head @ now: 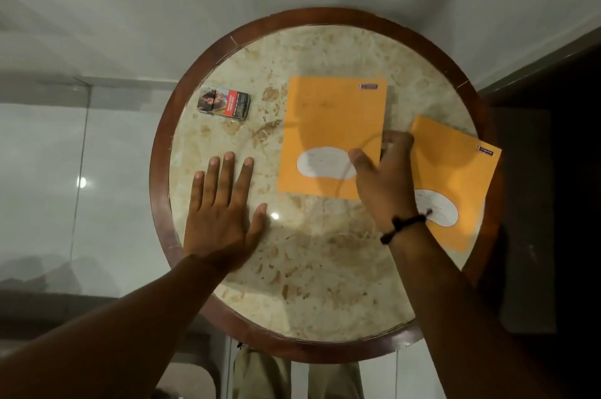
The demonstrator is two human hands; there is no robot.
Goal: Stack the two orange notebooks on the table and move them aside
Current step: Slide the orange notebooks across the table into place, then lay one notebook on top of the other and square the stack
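Two orange notebooks lie flat on a round marble table [325, 268]. The larger-looking one [331, 118] sits near the middle, square to me, with a white oval label at its near end. The second notebook [455, 171] lies tilted at the right, its corner over the wooden rim. My right hand [383, 177] hovers over the gap between them, thumb on the first notebook's near right corner, fingers curled at the second one's left edge; whether it grips either is unclear. My left hand [224, 210] rests flat on the marble, fingers spread, left of the notebooks.
A small cigarette pack [223, 103] lies at the table's far left. A dark wooden rim [159, 171] rings the marble. Pale floor tiles surround the table, and a dark wall or furniture stands to the right.
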